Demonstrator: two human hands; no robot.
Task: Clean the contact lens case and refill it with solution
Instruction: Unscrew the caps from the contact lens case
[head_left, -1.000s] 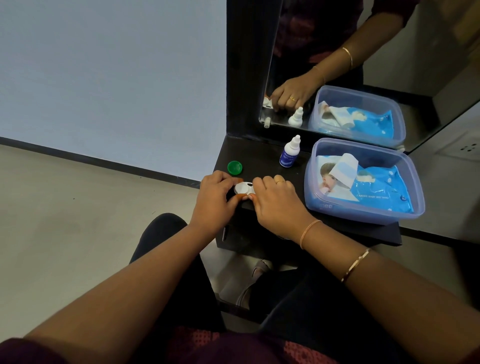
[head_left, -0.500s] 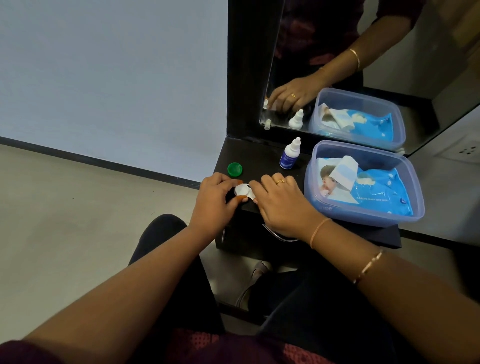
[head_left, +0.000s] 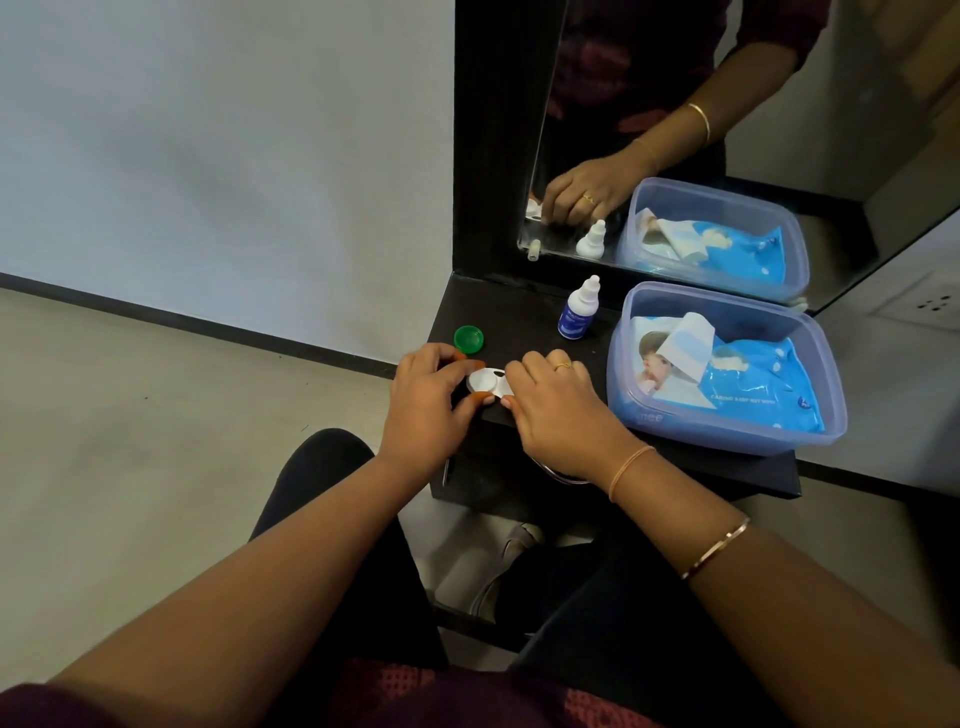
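Item: small white plastic contact lens case (head_left: 487, 383), two round wells joined in a flat strip. It lies on the near left edge of my dark desk (head_left: 524, 322), just left of frame centre. Its long axis runs left to right across the picture, wells facing up; the left well shows open and uncapped, the right end is hidden under my fingers.

Hold: my left hand (head_left: 426, 405) pinches the left end between thumb and fingertips, curled, not flat. My right hand (head_left: 558, 415) closes over the right end, fingers bent down on it; whether a cap sits under them I cannot tell. I judge both ends are pinned so the case cannot skid off the edge while I work it.

Nearby: round green screw cap (head_left: 468, 339), lying flat just above my left hand, apart from the case, likely set aside from the open well.

Further: small white dropper bottle with blue label (head_left: 577, 310), upright, cap on, upper right of the case, within reach for refilling.

Right of frame: translucent blue plastic tub (head_left: 810, 338) holding a blue wet-wipes pack (head_left: 748, 384), ready for wiping.

Rear: mirror (head_left: 649, 78), upper frame.
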